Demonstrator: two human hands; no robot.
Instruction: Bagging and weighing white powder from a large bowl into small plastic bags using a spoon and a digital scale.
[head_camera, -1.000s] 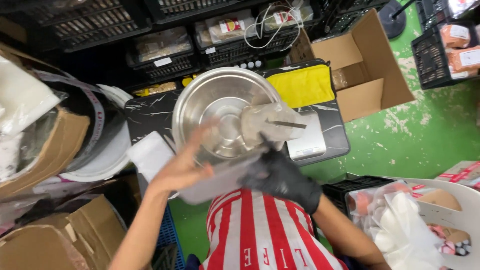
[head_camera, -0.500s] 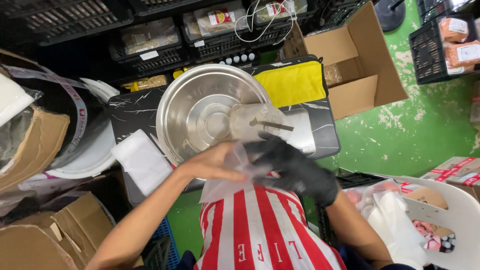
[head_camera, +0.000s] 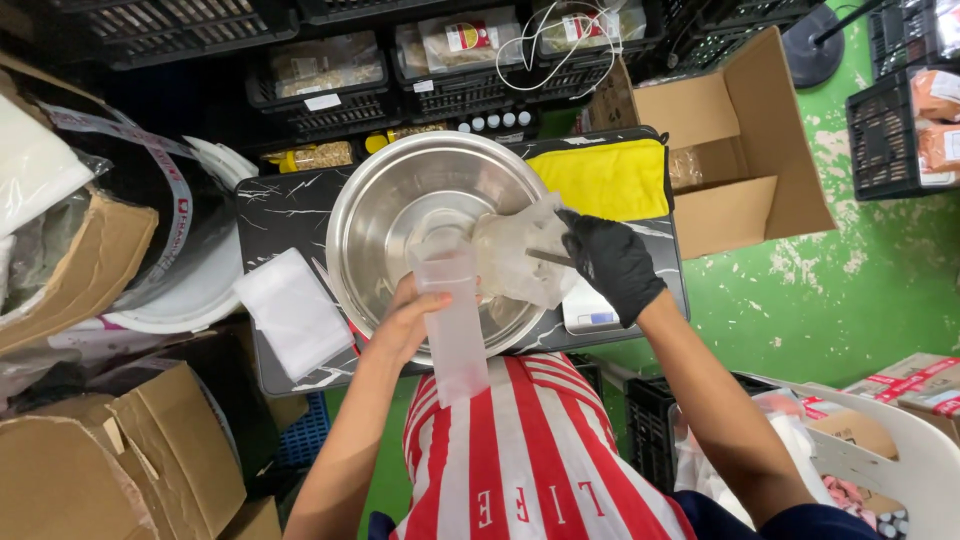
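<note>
Holding a clear plastic bag (head_camera: 455, 325) upright, the bare left hand (head_camera: 408, 322) was closed around it at the near edge of the big metal bowl (head_camera: 400, 205). The right hand (head_camera: 612, 262), in a black glove, was shut on a thin scoop handle (head_camera: 548, 258) over the right side of the bowl, where a pale filled bag (head_camera: 515, 258) lay. The two hands were apart. The bowl sat on a dark marble table (head_camera: 275, 215). A yellow cloth (head_camera: 605, 178) lay just right of the bowl. A white pad (head_camera: 290, 310) lay left of the bowl. A small scale (head_camera: 590, 315) sat near the bowl's right edge.
</note>
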